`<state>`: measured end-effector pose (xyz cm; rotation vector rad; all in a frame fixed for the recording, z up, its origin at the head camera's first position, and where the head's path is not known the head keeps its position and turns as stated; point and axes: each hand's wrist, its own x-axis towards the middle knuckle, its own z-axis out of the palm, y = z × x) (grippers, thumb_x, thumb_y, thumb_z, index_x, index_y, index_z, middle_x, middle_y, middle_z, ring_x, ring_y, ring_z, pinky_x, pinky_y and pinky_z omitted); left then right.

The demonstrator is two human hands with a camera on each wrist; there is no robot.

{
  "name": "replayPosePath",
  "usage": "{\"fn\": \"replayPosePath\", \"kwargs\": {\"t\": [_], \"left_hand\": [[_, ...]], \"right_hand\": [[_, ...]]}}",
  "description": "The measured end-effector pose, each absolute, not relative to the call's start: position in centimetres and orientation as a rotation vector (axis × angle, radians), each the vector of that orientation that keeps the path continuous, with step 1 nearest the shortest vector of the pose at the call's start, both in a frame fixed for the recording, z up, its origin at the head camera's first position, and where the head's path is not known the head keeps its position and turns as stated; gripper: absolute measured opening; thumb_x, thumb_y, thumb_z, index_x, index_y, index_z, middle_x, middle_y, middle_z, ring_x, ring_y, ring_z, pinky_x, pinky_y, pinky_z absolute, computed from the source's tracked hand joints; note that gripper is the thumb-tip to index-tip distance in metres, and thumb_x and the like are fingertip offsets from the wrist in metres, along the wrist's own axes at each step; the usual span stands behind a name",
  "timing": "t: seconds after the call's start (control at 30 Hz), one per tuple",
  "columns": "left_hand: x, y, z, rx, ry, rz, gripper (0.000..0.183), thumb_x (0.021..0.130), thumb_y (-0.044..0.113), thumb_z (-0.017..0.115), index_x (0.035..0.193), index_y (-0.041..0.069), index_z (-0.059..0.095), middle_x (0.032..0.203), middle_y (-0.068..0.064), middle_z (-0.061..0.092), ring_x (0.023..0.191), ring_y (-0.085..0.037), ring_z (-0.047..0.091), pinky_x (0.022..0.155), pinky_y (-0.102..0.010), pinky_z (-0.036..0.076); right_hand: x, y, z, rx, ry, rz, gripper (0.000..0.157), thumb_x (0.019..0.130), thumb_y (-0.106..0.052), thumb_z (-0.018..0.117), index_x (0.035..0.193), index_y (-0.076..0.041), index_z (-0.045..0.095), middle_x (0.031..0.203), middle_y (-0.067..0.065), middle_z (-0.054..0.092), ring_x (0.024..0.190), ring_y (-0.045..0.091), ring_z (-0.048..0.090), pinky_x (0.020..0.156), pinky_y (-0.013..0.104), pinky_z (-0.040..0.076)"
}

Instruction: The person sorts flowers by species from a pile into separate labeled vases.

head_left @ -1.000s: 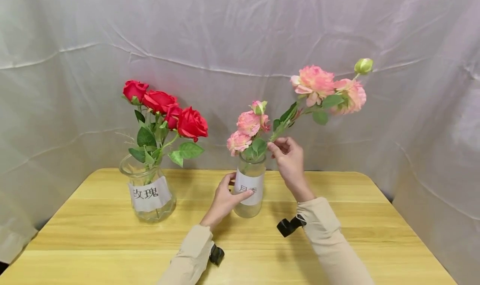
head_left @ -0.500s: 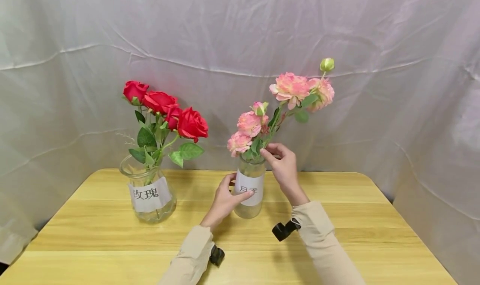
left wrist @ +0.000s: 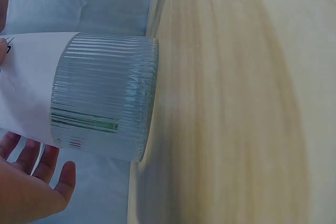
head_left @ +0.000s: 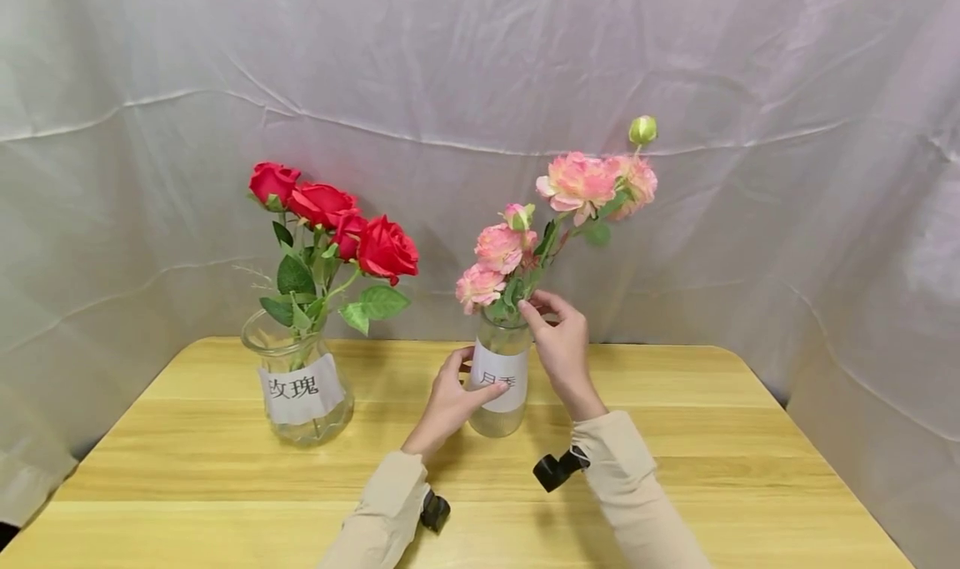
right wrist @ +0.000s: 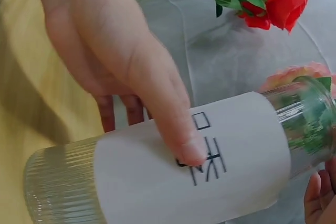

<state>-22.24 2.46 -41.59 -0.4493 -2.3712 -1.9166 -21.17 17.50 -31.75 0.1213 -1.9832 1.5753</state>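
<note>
My left hand (head_left: 452,404) grips a ribbed clear glass vase (head_left: 497,423) round its white label, thumb across the front. In the right wrist view the left thumb (right wrist: 176,124) lies over the label's black characters. The vase stands upright on the table. With its thumb and fingers, my right hand (head_left: 561,344) pinches the stem of a pink flower spray (head_left: 577,184) at the vase's mouth. That spray leans right; a green bud tops it. Shorter pink flowers (head_left: 498,248) lean left out of the same vase. Through the ribbed glass (left wrist: 105,93), the left wrist view shows some green stem.
To the left stands a wider glass vase (head_left: 333,419) with a white label, holding several red roses (head_left: 386,248). Both vases are on a wooden table (head_left: 637,502). A pale grey curtain (head_left: 450,69) hangs behind and at the sides.
My right hand has moved left and slightly down, bringing the pink spray over the vase's mouth and more upright. The left hand and the vases have stayed in place.
</note>
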Motion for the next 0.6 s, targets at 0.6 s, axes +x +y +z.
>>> {"fn": "replayPosePath", "kwargs": {"t": [0.6], "left_hand": [[-22.3,2.4,-41.7,-0.455,-2.356,-1.913,0.069,0.069,0.038,0.077,0.125,0.012,0.045,0.115,0.000,0.051,0.102,-0.019,0.045,0.084,-0.040,0.038]], "right_hand": [[-19.4,20.2,-37.9,0.157,-1.955,1.868,0.034,0.091,-0.018,0.055,0.117,0.005,0.056,0.113,0.021,0.057,0.097,0.018,0.055,0.067,0.023,0.047]]}}
